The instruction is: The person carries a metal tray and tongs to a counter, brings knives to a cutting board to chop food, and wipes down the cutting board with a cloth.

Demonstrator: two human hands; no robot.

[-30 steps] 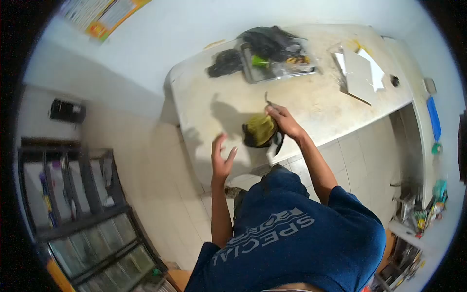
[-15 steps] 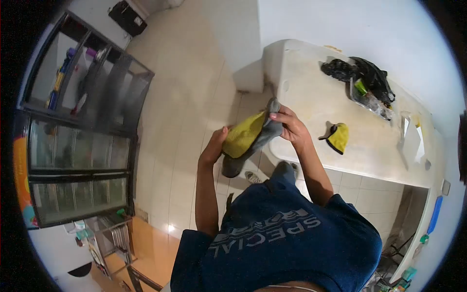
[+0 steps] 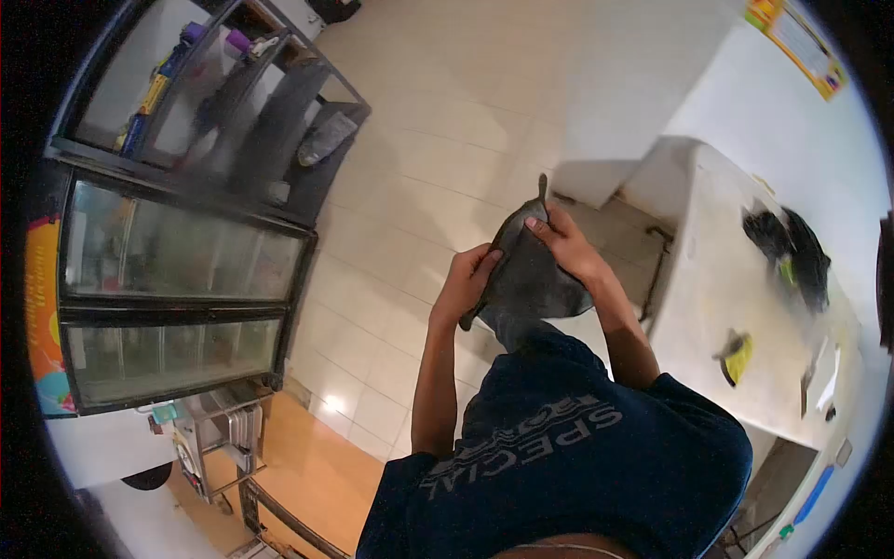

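Observation:
A grey cloth (image 3: pixel 533 270) hangs between my two hands in front of my body, with its dark-edged grey side showing. My left hand (image 3: pixel 467 278) pinches its left edge between thumb and fingers. Higher up, near a narrow tip that points upward, my right hand (image 3: pixel 566 242) grips the other side, its thumb lying on the fabric. The cloth's lower part droops toward my shirt. A small yellow piece of cloth with dark trim (image 3: pixel 737 360) lies on the white table to my right, away from both hands.
The white table (image 3: pixel 694 307) also bears a black plastic bag (image 3: pixel 801 247) and white paper (image 3: pixel 821 374). On my left stands a glass-doored display fridge (image 3: pixel 177 242), with a metal rack cart (image 3: pixel 223 429) below it in view. Tiled floor (image 3: pixel 438 140) lies ahead.
The cloth has been turned so that its grey side shows instead of the yellow one. My hands have shifted right in view and the camera has swung left, away from the table.

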